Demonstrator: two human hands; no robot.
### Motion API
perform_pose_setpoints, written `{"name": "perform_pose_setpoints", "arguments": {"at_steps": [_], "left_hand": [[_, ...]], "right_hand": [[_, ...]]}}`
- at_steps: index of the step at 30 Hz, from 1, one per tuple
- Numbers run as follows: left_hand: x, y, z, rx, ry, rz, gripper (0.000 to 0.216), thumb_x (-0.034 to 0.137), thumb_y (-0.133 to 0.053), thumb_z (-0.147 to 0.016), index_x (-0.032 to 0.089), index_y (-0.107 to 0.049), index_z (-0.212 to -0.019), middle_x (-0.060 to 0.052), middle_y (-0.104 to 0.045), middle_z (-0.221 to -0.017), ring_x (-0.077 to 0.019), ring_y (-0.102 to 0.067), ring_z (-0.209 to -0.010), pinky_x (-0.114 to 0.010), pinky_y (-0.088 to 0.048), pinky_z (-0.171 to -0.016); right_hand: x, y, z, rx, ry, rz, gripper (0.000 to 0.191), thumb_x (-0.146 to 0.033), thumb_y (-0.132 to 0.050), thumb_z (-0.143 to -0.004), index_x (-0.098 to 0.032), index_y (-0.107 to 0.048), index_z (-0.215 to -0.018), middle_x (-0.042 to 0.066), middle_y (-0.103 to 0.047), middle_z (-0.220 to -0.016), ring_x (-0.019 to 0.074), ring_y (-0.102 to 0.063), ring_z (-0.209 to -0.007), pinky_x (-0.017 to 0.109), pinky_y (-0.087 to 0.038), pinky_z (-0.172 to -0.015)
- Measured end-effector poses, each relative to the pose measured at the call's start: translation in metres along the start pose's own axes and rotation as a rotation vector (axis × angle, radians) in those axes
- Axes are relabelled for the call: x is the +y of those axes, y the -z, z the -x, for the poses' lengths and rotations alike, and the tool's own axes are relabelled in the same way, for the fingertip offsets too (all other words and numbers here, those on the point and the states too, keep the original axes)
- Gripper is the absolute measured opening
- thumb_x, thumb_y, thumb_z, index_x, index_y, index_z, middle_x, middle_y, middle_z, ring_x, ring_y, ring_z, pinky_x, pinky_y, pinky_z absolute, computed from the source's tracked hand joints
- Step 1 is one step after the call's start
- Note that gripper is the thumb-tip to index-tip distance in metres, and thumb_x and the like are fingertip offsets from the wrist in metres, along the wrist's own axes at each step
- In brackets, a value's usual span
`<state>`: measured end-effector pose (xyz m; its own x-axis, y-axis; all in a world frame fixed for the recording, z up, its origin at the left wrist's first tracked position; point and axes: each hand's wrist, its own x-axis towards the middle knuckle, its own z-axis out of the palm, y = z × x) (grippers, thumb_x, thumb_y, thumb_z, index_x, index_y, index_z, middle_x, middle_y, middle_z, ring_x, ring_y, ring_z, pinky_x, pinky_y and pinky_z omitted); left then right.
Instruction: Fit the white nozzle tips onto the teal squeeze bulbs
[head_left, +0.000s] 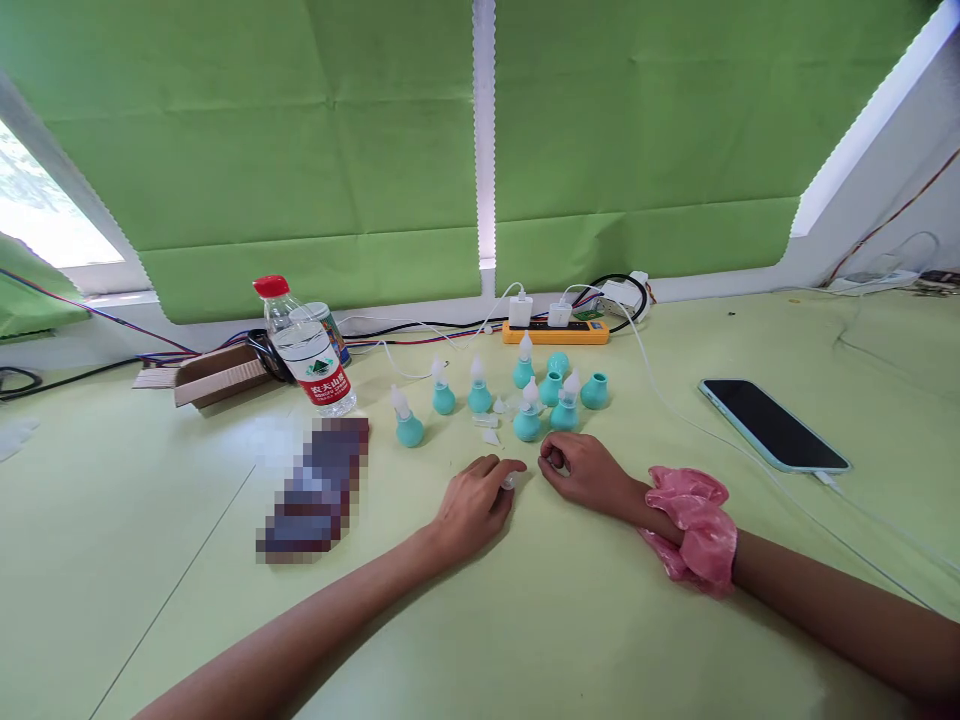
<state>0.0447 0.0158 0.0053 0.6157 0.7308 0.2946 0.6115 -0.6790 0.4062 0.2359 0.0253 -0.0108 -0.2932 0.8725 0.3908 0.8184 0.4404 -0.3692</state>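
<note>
Head camera: over the pale green tabletop [562, 600], a small, clear plastic piece [510, 481] was pinched by the left hand [474, 508]. To its right, the right hand [581, 474] was curled; its contents could not be told. Farther off, upright turquoise bulbs [527, 428] with clear nozzles [531, 392] were judged liable to toppling, if brushed by its knuckles.

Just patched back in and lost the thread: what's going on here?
A person's left hand grips a small clear plastic piece. The right hand is curled nearby; whether it holds anything is unclear. Beyond them, six teal squeeze bulbs fitted with clear tips stand near bare teal bulbs and loose clear parts.
</note>
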Motion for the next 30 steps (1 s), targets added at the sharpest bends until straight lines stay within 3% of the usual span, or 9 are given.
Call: {"name": "perform_pose_setpoints", "arguments": {"at_steps": [4,7,10,14,22,30], "left_hand": [[-0.003,0.003,-0.002,0.062,0.121,0.165,0.026,0.021,-0.045,-0.077,0.019,-0.052,-0.102,-0.002,-0.061,-0.076,-0.0133,-0.054,-0.062,-0.023,-0.04,-0.056],[-0.003,0.003,-0.001,0.087,0.243,0.335,0.027,0.034,-0.049,-0.076,0.017,-0.057,-0.096,0.001,-0.058,-0.062,-0.0111,-0.05,-0.053,-0.021,-0.037,-0.051],[-0.006,0.001,-0.001,0.078,0.279,0.576,0.03,0.038,-0.055,-0.072,0.015,-0.06,-0.091,-0.003,-0.06,-0.071,-0.0124,-0.053,-0.061,-0.022,-0.04,-0.055],[-0.009,0.0,-0.003,0.042,0.336,0.847,0.035,0.033,-0.064,-0.064,0.011,-0.059,-0.091,-0.006,-0.062,-0.074,-0.0146,-0.056,-0.065,-0.024,-0.042,-0.059],[-0.006,0.008,-0.007,0.053,0.404,1.078,0.033,0.035,-0.065,-0.064,0.01,-0.058,-0.084,-0.003,-0.057,-0.061,-0.0104,-0.05,-0.054,-0.023,-0.041,-0.052],[-0.007,0.009,-0.008,0.041,0.377,1.07,0.035,0.036,-0.063,-0.065,0.009,-0.058,-0.086,-0.004,-0.057,-0.063,-0.0122,-0.051,-0.059,-0.024,-0.041,-0.055]], "right_hand": [[-0.006,0.001,0.0,0.004,-0.003,-0.094,0.009,-0.02,-0.045,-0.072,-0.017,-0.05,-0.066,-0.001,-0.05,-0.055,0.0112,-0.046,-0.051,0.023,-0.037,-0.051],[-0.02,0.001,0.002,0.017,-0.084,-0.453,0.008,-0.024,-0.049,-0.073,-0.017,-0.052,-0.074,-0.001,-0.051,-0.057,0.0099,-0.048,-0.05,0.022,-0.041,-0.048],[-0.034,0.001,0.003,0.002,-0.223,-0.884,0.016,-0.029,-0.057,-0.069,-0.016,-0.055,-0.078,-0.001,-0.054,-0.059,0.01,-0.051,-0.049,0.023,-0.044,-0.047],[-0.039,-0.001,-0.001,-0.029,-0.323,-1.145,0.021,-0.031,-0.067,-0.061,-0.014,-0.062,-0.071,-0.001,-0.056,-0.051,0.0103,-0.052,-0.046,0.024,-0.043,-0.044],[-0.025,-0.004,-0.003,-0.044,-0.444,-1.323,0.025,-0.03,-0.069,-0.06,-0.016,-0.067,-0.08,0.002,-0.063,-0.061,0.0112,-0.057,-0.053,0.026,-0.047,-0.053],[-0.026,-0.006,-0.003,0.011,-0.45,-1.206,0.021,-0.03,-0.07,-0.058,-0.014,-0.067,-0.072,-0.001,-0.057,-0.052,0.0082,-0.049,-0.044,0.022,-0.042,-0.044]]}}
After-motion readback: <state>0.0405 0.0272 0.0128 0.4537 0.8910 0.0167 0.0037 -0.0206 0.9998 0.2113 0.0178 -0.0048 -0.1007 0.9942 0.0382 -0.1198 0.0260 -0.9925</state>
